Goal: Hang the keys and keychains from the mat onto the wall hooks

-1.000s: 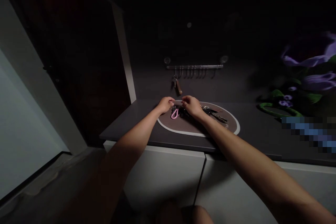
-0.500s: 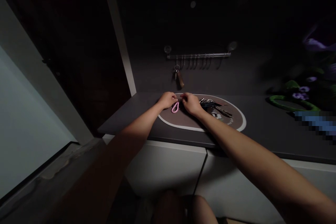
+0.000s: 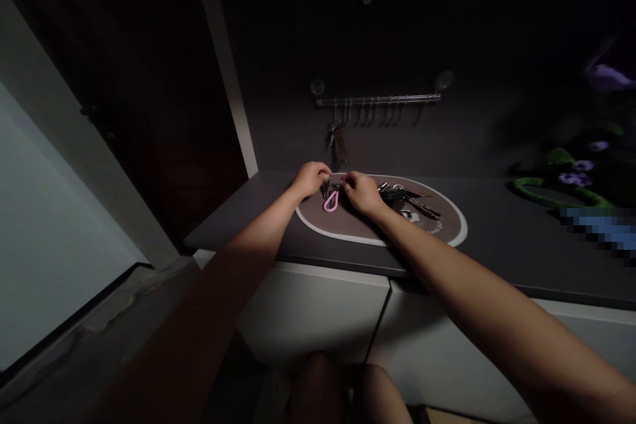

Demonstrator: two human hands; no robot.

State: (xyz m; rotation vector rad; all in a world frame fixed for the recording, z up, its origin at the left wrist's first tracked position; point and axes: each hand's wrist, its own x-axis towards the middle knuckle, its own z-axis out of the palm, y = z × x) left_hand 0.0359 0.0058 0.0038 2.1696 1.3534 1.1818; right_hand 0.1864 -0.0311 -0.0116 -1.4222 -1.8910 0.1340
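Observation:
My left hand (image 3: 309, 179) is pinched over the left part of an oval brown mat (image 3: 348, 228) with a pale rim. Small metal pieces that look like keys (image 3: 325, 187) hang below its fingertips. Just under them lies a pink loop strap (image 3: 331, 201), joined to something dark. My right hand (image 3: 362, 192) faces the left one, a short gap apart, thumb and fingers drawn together; what they hold is too small or hidden. Right of it, a heap of dark key holders (image 3: 395, 194), metal rings and a braided strap (image 3: 423, 208) rests on the mat.
On the wall behind, a clear hook rail (image 3: 377, 100) carries several hooks; a key ring with a brown fob (image 3: 340, 146) hangs from its left end. Purple flowers (image 3: 576, 175) with green leaves and a green loop stand at the right. White cabinet doors (image 3: 318, 308) lie below the dark counter (image 3: 233, 212).
My view has tilted downward a little. My left hand has lifted and drawn slightly left, with the metal pieces now showing below its fingers. My right hand stays near the same spot on the mat.

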